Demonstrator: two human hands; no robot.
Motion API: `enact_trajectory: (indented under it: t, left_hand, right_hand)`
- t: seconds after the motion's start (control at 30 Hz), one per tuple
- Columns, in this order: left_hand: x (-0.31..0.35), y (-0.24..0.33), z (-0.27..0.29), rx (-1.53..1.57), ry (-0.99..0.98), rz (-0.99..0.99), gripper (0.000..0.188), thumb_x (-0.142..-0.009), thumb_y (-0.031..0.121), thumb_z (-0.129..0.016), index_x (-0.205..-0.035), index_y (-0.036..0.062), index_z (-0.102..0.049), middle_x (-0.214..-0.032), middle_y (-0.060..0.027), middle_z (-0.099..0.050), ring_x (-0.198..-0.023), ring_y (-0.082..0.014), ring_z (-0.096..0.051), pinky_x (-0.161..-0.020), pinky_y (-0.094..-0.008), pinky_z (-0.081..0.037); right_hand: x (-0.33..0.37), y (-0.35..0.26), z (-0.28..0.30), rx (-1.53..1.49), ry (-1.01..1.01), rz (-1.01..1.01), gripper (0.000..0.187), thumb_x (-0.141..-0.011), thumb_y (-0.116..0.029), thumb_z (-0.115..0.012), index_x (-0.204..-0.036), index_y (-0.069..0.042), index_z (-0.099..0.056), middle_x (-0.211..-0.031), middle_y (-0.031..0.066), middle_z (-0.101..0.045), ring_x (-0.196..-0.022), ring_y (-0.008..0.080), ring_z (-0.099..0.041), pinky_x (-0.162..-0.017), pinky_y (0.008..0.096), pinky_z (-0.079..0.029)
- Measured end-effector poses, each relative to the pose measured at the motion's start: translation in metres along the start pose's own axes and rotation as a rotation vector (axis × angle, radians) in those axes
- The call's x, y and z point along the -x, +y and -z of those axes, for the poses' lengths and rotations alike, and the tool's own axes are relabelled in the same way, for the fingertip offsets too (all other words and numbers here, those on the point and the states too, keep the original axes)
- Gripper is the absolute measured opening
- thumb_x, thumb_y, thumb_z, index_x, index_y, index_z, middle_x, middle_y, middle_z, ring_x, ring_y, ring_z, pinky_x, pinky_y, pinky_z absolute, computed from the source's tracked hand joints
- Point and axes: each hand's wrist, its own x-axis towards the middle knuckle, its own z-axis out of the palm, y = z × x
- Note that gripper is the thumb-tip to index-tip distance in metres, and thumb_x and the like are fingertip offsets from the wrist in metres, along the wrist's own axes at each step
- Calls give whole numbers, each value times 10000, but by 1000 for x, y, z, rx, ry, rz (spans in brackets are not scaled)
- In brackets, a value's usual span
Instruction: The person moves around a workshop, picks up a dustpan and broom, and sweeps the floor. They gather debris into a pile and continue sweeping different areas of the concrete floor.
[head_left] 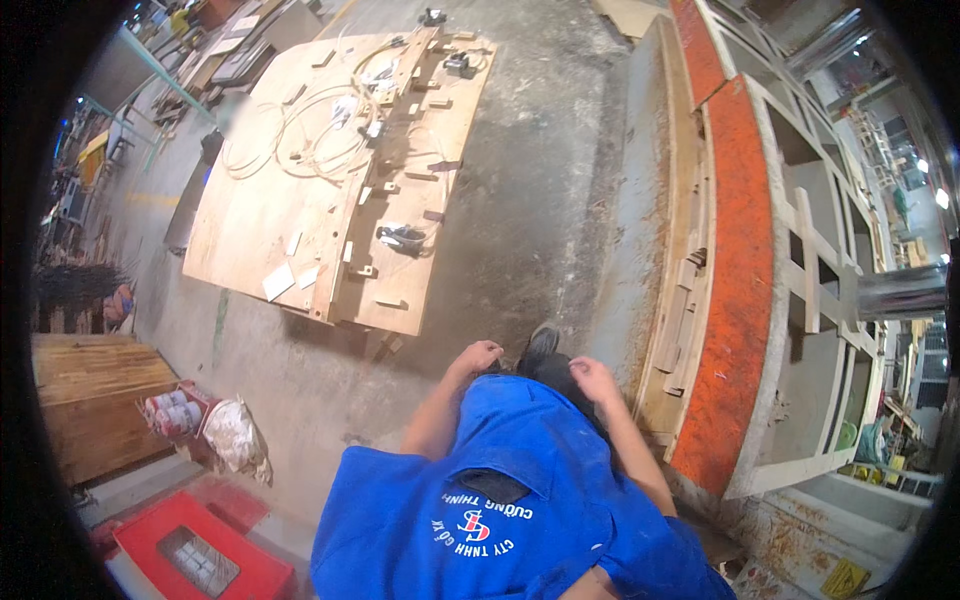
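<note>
My left hand (481, 357) hangs in front of me beside my dark trousers, its fingers curled closed with nothing visible in them. To its right, my right hand (588, 376) is also held low, fingers bent in and the fingertips close together; no held thing shows. Between the hands one dark shoe (542, 342) sticks out on the floor. Ahead and to the left lies a large plywood board table (255, 215), apart from both hands. On it are small wooden blocks (390, 301), coiled pale hoses (285, 140) and a black hand tool or fitting (402, 237).
Close on my right stands a long machine with an orange beam (728, 290) and a pale wooden frame (800, 465). A red box (200, 553), a white sack (236, 436) and a wooden stack (95, 400) are at lower left. Grey concrete floor (510, 200) runs between table and machine.
</note>
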Motion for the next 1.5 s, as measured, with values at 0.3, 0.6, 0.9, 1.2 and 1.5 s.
enact_trajectory:
  t: [0.3, 0.6, 0.9, 1.2, 1.5]
  left_hand:
    - [4, 0, 45, 310, 94, 374, 482, -921, 429, -572, -1211, 55, -668, -1008, -145, -723, -871, -232, -706, -679, -370, -564]
    - [-82, 125, 119, -294, 143, 257, 443, -916, 413, -556, -1164, 66, -675, -1032, -211, -698, -990, -375, -661, -862, -456, -523]
    - [-229, 225, 196, -57, 511, 153, 435, -935, 387, -529, -1161, 37, -653, -1108, -209, -682, -1009, -370, -664, -902, -455, -509]
    - [-369, 268, 244, 147, 372, 120, 418, -926, 398, -539, -1165, 81, -670, -1156, -170, -685, -1088, -347, -642, -945, -415, -500]
    - [-513, 329, 421, 277, 466, -23, 448, -881, 413, -516, -1124, 85, -702, -1154, -178, -686, -1100, -366, -637, -955, -441, -495]
  right_hand:
    - [-89, 105, 75, -242, 59, -469, 218, -972, -217, -553, -1035, -50, -677, -763, 46, -636, -641, 158, -603, -519, 285, -477]
    - [-220, 138, 107, -166, -135, -102, 279, -922, -228, -611, -1131, -71, -706, -884, 85, -710, -748, 198, -675, -711, 337, -540]
    - [-416, 20, 287, -217, -121, -352, 338, -985, -217, -527, -1302, -114, -583, -859, 54, -647, -599, 132, -588, -462, 283, -457]
    - [-558, -82, 385, -163, 41, -180, 352, -987, -219, -521, -1312, -93, -564, -883, 83, -617, -600, 152, -574, -439, 289, -453]
    - [-667, -122, 400, 260, -359, 396, 421, -994, -294, -489, -1336, -55, -549, -1048, 153, -640, -796, 249, -639, -685, 403, -563]
